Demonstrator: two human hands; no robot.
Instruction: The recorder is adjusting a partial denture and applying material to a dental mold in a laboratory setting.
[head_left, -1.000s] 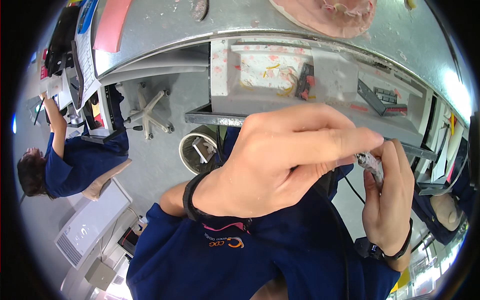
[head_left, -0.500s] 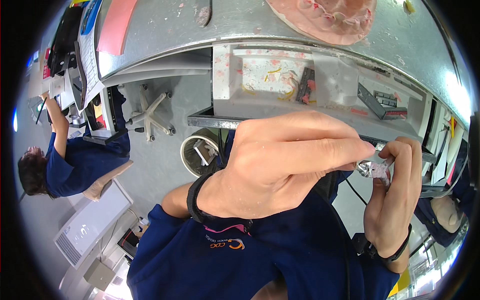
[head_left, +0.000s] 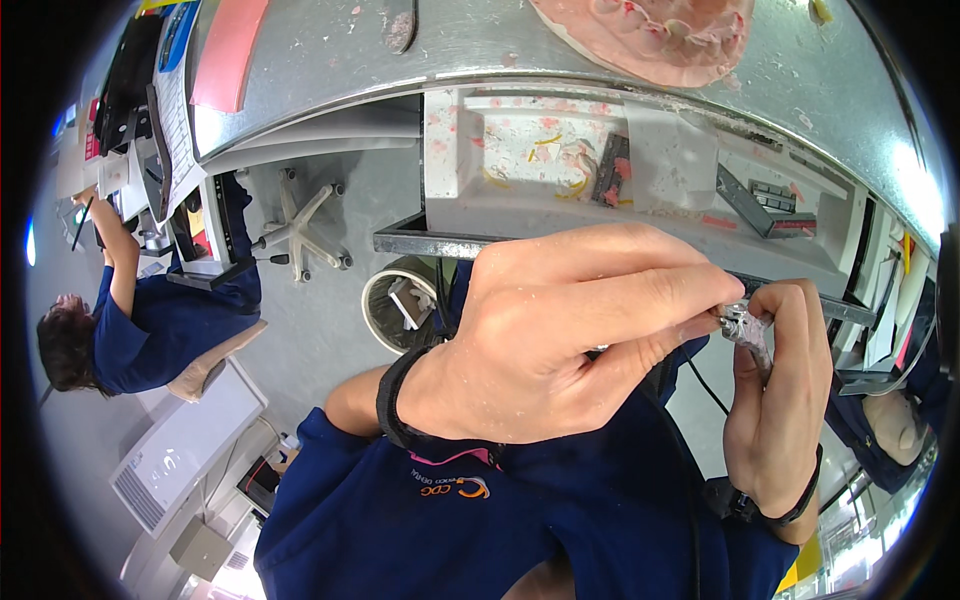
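Observation:
My left hand (head_left: pixel 560 340) is closed, its thumb and fingertips pinched at the left end of a small shiny metal piece (head_left: pixel 745 332) with whitish-pink material on it. A small glint shows between the fingers near the palm, but I cannot make out what it is. From the other side, the bent fingers and thumb of my right hand (head_left: pixel 785 410) grip the same piece. Much of it is hidden by both hands. The two hands are close together, just in front of an open drawer (head_left: pixel 455 205).
Scraps and dark rectangular pieces (head_left: pixel 612 170) lie in the drawer. A pink dental cast (head_left: pixel 670 45), a pink sheet (head_left: pixel 228 55) and a dark-edged tool (head_left: pixel 402 32) rest on the metal bench (head_left: pixel 330 70). Below are a waste bin (head_left: pixel 372 305) and a chair base (head_left: pixel 300 225); a co-worker (head_left: pixel 165 325) is at left.
My right hand has shifted slightly left, closer to my left fingertips. The metal piece has turned so its right end tilts further down. My left hand has barely moved.

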